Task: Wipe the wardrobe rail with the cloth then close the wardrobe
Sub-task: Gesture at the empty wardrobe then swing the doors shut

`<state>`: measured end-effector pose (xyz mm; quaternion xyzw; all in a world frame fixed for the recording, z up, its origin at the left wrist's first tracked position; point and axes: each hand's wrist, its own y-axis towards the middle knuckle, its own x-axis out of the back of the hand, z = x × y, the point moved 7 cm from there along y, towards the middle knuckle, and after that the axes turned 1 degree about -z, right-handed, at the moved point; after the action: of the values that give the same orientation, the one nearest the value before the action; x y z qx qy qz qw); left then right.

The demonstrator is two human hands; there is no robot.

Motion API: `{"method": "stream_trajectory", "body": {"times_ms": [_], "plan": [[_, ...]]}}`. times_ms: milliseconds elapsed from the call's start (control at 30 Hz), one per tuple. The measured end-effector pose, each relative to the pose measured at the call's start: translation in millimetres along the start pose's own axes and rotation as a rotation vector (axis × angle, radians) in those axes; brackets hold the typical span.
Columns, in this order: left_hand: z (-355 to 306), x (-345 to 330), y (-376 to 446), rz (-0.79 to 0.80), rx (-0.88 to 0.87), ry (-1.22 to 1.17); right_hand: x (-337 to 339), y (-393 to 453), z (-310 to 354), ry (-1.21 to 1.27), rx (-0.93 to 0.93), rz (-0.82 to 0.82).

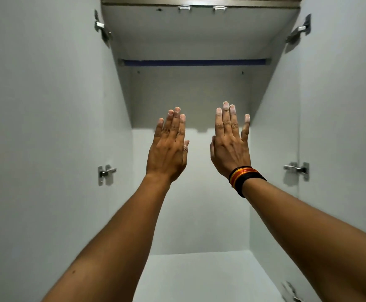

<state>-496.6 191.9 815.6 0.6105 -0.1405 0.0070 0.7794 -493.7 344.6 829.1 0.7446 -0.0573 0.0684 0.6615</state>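
Both hands, left (166, 152) and right (230, 147), are raised flat, fingers spread, holding nothing. No cloth in sight; the blue rail (194, 62) spans the upper centre. The wardrobe doors stand open, closing remains.

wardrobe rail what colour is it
Dark blue rail, silver end brackets; head view.

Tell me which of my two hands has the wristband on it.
The right hand: a black, red and orange band wraps its wrist, while the left hand has a bare wrist. Both hands are open and empty.
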Motion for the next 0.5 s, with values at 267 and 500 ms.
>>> {"method": "stream_trajectory", "body": {"times_ms": [267,500], "plan": [[-70.9,-17.6,20.1,-0.008,-0.064,-0.164,26.4,-6.8,-63.4,-0.066,-0.083,-0.028],[-215.1,30.1,64.4,-0.135,-0.402,-0.389,169.2,-81.0,-200.2,0.026,-0.436,-0.561]]}}
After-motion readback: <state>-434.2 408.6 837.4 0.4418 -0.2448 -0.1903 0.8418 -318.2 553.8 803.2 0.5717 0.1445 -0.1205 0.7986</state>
